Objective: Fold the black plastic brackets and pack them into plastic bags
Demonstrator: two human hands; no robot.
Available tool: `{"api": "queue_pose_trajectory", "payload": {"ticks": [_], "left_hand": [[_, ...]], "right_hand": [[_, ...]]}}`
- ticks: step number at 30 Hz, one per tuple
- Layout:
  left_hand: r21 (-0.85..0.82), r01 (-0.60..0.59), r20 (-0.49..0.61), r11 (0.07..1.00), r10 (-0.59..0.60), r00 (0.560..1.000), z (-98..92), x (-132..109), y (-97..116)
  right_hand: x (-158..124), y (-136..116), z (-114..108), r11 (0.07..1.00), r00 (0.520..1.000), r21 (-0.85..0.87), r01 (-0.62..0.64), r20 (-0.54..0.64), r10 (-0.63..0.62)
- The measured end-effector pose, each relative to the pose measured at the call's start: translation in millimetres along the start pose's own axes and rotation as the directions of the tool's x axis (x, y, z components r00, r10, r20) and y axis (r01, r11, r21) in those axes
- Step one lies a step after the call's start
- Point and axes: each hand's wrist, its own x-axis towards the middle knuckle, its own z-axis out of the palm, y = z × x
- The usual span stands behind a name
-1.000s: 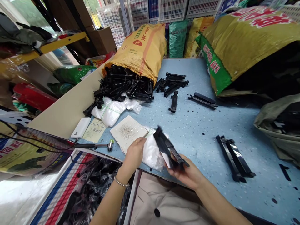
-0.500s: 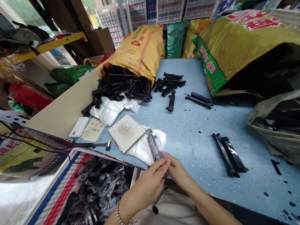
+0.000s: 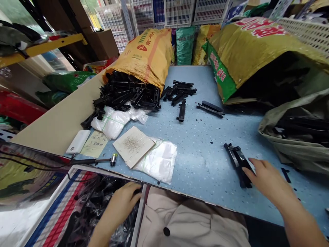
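Observation:
Two long, narrow black plastic parts (image 3: 238,161) lie side by side on the right of the blue table. My right hand (image 3: 269,181) has closed around the nearer-right one, thumb on top and fingers along its far side. Lower left, my left hand (image 3: 120,202) is over a crate of black parts in clear plastic bags (image 3: 95,202). Its thumb stands apart from the fingers, nothing shows in it, and the fingertips are partly out of sight. A stack of clear plastic bags (image 3: 161,159) lies at the table's front edge, partly under a square tile (image 3: 134,145).
An orange woven sack (image 3: 146,51) spills black parts onto the table (image 3: 195,147). Several loose parts (image 3: 182,111) lie mid-table. Open sacks (image 3: 246,51) stand at the right. A hammer (image 3: 113,159), a white power bank (image 3: 78,141) and a handwritten note (image 3: 94,144) sit at the left.
My hands have come apart. The bagged part they held over the bag stack is gone from there. My left hand moved down to the crate, my right hand across to the two black parts.

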Motion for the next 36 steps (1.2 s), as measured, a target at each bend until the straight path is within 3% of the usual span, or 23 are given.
{"api": "queue_pose_trajectory", "payload": {"ticks": [2, 4, 6, 10, 14, 18, 21, 28, 32, 36], "left_hand": [[-0.054, -0.099, -0.137, 0.994, 0.090, 0.986, 23.7, 29.7, 27.3], [-0.065, -0.143, -0.329, 0.988, 0.114, 0.937, 42.8, 56.8, 52.4], [-0.107, -0.138, -0.397, 0.985, 0.084, 0.914, 54.2, 78.8, 66.9], [-0.242, -0.088, -0.358, 0.966, -0.004, 0.934, 52.7, 105.9, 59.8], [-0.381, -0.044, -0.304, 0.924, -0.080, 0.949, 37.8, 116.5, 37.9], [-0.500, -0.017, -0.278, 0.866, -0.142, 0.950, 32.6, 119.6, 30.8], [-0.563, -0.006, -0.291, 0.826, -0.192, 0.937, 35.3, 120.7, 33.3], [-0.714, -0.027, -0.215, 0.700, -0.183, 0.959, 37.4, 118.6, 32.6], [-0.756, -0.034, -0.214, 0.654, -0.198, 0.957, 39.7, 114.7, 31.6], [-0.755, -0.049, -0.235, 0.654, -0.200, 0.951, 45.3, 115.4, 36.4]], "right_hand": [[1.3, 16.7, 4.5, 0.998, 0.994, -0.029, -0.060, 0.095, 0.062], [-1.3, 21.3, 5.8, 0.996, 0.986, 0.029, -0.088, 0.147, 0.083], [-5.3, 16.9, 4.5, 0.987, 0.985, 0.137, -0.081, 0.162, 0.059], [-13.0, -9.6, 9.7, 0.875, 0.979, 0.465, -0.131, 0.201, 0.039], [-18.6, -57.3, 30.8, 0.615, 0.956, 0.765, -0.191, 0.288, -0.062], [-19.6, -117.1, 44.0, 0.306, 0.871, 0.887, -0.344, 0.424, -0.247], [-16.5, -159.3, 45.7, 0.161, 0.816, 0.891, -0.425, 0.454, -0.359], [-4.6, -224.8, 54.9, -0.013, 0.741, 0.848, -0.529, 0.455, -0.494], [0.3, -236.2, 63.9, -0.089, 0.742, 0.832, -0.548, 0.435, -0.510], [1.5, -238.7, 70.6, -0.087, 0.745, 0.834, -0.545, 0.434, -0.507]]}}
